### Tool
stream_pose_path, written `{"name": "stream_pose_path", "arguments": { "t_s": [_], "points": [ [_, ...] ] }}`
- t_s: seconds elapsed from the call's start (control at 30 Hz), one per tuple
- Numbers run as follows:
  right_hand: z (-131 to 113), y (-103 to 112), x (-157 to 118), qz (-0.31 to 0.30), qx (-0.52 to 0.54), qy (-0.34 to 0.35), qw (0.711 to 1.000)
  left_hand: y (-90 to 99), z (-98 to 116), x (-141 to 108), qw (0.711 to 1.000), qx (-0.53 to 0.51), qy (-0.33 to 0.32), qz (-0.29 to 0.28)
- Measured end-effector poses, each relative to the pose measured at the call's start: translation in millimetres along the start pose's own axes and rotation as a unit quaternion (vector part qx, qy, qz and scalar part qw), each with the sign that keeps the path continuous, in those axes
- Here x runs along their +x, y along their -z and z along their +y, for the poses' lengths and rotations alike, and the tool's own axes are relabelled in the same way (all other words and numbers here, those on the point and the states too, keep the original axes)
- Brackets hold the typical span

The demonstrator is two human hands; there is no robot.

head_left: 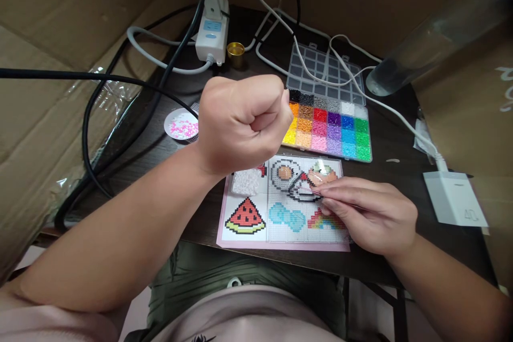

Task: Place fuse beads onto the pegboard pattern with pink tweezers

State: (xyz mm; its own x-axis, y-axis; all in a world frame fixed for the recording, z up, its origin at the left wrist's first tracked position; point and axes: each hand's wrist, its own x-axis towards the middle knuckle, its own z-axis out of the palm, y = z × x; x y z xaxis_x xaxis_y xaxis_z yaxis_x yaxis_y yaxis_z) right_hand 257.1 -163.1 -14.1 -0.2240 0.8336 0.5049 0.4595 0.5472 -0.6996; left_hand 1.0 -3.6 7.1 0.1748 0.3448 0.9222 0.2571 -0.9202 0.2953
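so the clear pegboard (280,236) is lying flat on the pattern sheet (244,241), on the table (388,138) right in front of the person. i'm guessing it's light, stiff plastic, kinda slick. i'm not managing to tell which coloured bits (296,220) are beads and which are print showing through, but anything loose is probably being super light and easy to knock, so i'd be taking the board by its bare edges, both sides, dead level

the right hand (372,216) is pinching a thin pointed tool (313,191), maybe tweezers, thumb and fingers closing together on it, tip sitting over the black-outlined figure (306,200). the left hand (244,123) is hanging above the table in a tight fist, apart from the right, and i'm not seeing whether anything's hiding inside
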Motion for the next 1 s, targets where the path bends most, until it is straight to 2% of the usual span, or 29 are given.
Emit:
{"name": "stream_pose_path", "arguments": {
  "t_s": [0.13, 0.23, 0.33, 0.47, 0.63, 0.73, 0.8, 1.0],
  "points": [
    [1.1, 0.6, 0.4, -0.015, 0.007, -0.006, 1.000, -1.4, -3.2, -1.9, 0.999, 0.028, 0.020, 0.003],
    [0.1, 0.3, 0.4, -0.020, 0.013, -0.017, 1.000, -2.3, -8.2, -2.5, 0.999, 0.034, 0.003, 0.013],
    [-0.2, -2.5, -1.1, -0.011, 0.024, -0.037, 0.999, -0.8, -9.8, -1.9, 0.999, 0.037, -0.006, -0.005],
    [0.9, -6.4, -3.9, 0.005, 0.051, -0.047, 0.998, 3.2, -2.6, -1.1, 1.000, 0.027, 0.003, -0.016],
    [2.0, -5.9, -5.4, -0.006, 0.047, -0.051, 0.998, 5.4, 6.1, 3.0, 0.999, 0.030, 0.036, -0.025],
    [2.9, -5.6, -5.2, -0.004, 0.058, -0.049, 0.997, 5.1, 4.6, 6.5, 1.000, -0.010, -0.022, -0.010],
    [3.5, -5.4, -4.6, -0.004, 0.063, -0.046, 0.997, 5.4, 3.6, 6.6, 0.999, -0.007, -0.031, -0.014],
    [4.5, -3.0, -1.1, -0.017, 0.056, -0.025, 0.998, 9.2, 11.3, -1.5, 0.997, 0.054, 0.036, -0.036]
  ]
}}
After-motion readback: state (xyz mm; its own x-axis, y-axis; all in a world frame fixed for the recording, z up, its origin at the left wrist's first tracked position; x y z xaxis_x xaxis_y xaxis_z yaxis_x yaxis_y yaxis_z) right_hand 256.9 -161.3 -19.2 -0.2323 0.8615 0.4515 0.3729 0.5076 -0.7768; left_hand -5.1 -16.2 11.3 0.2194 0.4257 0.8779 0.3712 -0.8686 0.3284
